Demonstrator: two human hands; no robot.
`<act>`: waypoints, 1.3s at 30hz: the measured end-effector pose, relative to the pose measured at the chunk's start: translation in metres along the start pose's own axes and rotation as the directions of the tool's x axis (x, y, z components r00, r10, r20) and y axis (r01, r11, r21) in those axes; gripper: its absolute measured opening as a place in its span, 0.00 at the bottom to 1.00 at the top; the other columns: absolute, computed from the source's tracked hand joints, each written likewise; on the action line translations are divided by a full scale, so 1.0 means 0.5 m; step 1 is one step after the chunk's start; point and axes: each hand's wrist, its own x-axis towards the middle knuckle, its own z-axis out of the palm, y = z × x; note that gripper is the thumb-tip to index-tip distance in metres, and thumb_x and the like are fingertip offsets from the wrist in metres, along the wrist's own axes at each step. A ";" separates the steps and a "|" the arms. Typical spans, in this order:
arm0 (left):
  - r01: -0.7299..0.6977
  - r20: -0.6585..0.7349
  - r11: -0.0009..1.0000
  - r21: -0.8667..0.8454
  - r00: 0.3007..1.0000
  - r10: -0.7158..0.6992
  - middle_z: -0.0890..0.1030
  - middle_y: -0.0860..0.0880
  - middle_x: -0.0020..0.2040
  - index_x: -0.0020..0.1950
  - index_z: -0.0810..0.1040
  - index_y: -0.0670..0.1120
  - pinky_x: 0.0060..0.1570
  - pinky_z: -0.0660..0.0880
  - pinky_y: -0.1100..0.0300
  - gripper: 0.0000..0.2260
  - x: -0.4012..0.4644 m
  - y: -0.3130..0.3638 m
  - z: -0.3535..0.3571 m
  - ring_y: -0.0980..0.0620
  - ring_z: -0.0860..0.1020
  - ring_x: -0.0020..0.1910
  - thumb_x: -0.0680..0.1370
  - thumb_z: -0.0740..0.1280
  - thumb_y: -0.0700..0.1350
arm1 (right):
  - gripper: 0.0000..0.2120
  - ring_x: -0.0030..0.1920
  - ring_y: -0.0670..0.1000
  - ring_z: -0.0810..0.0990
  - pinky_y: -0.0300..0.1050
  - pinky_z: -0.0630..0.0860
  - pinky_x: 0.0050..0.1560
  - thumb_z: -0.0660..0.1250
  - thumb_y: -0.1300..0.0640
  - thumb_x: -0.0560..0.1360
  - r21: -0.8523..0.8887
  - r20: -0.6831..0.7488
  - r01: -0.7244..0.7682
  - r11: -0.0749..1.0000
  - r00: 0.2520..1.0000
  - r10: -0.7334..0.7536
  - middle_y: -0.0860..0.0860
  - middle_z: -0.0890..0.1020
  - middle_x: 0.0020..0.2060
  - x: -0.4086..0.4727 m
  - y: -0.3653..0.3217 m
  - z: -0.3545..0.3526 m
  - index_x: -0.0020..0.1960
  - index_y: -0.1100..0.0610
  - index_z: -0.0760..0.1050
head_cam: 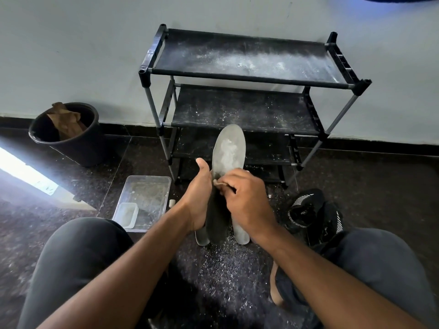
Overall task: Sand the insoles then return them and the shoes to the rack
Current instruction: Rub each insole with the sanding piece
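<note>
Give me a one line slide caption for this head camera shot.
Left hand holds a grey insole upright while the right hand rubs sandpaper on it before the dusty shoe rack.

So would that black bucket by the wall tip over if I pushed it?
Probably not easily. The black bucket stands upright on the flat floor. It looks like light plastic holding only brown crumpled stuff, so a push would likely slide it; a shove near the rim might tip it.
</note>
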 end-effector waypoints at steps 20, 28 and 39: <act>-0.051 -0.041 0.998 -0.031 0.998 0.049 0.85 0.39 0.52 0.68 0.80 0.40 0.54 0.82 0.46 0.38 -0.010 0.012 0.002 0.44 0.85 0.47 0.82 0.50 0.71 | 0.02 0.35 0.46 0.81 0.37 0.79 0.36 0.73 0.66 0.74 0.125 -0.111 -0.184 0.975 0.974 0.198 0.50 0.82 0.38 0.035 0.008 -0.042 0.43 0.62 0.84; -0.048 -0.129 0.998 -0.035 0.991 0.043 0.87 0.43 0.44 0.66 0.81 0.39 0.36 0.81 0.57 0.35 -0.010 0.017 -0.005 0.48 0.86 0.38 0.84 0.53 0.67 | 0.04 0.38 0.47 0.84 0.43 0.82 0.40 0.74 0.65 0.74 0.218 -0.118 -0.225 0.950 0.960 0.255 0.50 0.84 0.38 0.022 0.004 -0.033 0.41 0.59 0.84; -0.046 -0.167 0.996 -0.077 0.985 0.033 0.87 0.42 0.48 0.61 0.83 0.40 0.45 0.81 0.53 0.34 -0.021 0.028 -0.010 0.46 0.86 0.44 0.84 0.53 0.68 | 0.11 0.54 0.52 0.74 0.45 0.77 0.57 0.67 0.61 0.79 -0.281 0.136 0.115 0.953 0.988 -0.079 0.52 0.77 0.53 -0.002 0.011 -0.002 0.58 0.65 0.81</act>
